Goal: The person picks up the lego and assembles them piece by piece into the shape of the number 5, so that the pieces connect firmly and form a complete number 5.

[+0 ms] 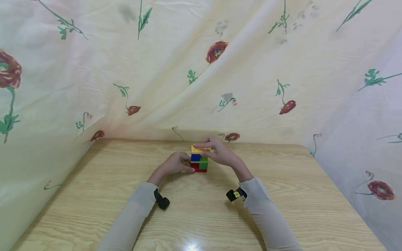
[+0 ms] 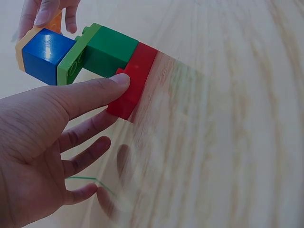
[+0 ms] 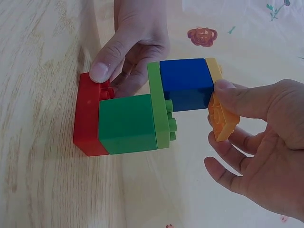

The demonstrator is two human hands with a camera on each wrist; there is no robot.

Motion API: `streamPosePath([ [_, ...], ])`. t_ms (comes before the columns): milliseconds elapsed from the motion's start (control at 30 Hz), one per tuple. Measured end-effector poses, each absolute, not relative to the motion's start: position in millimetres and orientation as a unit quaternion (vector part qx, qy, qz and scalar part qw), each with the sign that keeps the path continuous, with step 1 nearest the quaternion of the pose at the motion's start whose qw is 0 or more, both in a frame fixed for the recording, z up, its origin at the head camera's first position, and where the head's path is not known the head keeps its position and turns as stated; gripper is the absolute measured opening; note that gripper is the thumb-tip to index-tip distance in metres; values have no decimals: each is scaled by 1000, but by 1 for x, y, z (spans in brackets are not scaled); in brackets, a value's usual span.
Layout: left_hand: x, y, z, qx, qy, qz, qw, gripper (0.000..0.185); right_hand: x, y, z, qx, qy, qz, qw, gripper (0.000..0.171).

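A small tower of toy building bricks stands on the table. At its base is a red brick, gripped at its left end by the left hand between thumb and fingers. On the red one sits a green brick, topped by a thin light-green plate. A blue brick rests on that plate, offset to the left. Uppermost lies a yellow-orange plate, overhanging the blue brick. The right hand pinches this top plate, thumb in front and fingers behind.
The wooden table reaches to a flower-patterned cloth hanging behind and at both sides. A black wrist camera is strapped at the left sleeve, another black camera at the right sleeve.
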State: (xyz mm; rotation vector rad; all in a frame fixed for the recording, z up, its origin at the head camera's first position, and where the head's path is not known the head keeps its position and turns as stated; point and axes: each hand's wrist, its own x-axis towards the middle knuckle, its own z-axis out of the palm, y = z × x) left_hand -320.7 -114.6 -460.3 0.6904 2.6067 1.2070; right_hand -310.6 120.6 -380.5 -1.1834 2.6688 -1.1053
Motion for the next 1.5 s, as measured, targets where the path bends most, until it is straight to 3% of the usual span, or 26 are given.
streamPosePath([
  [1500,-321,-113,-459,218,883,405,90,23,-313,129,-373,-340,867,-363,35,42],
])
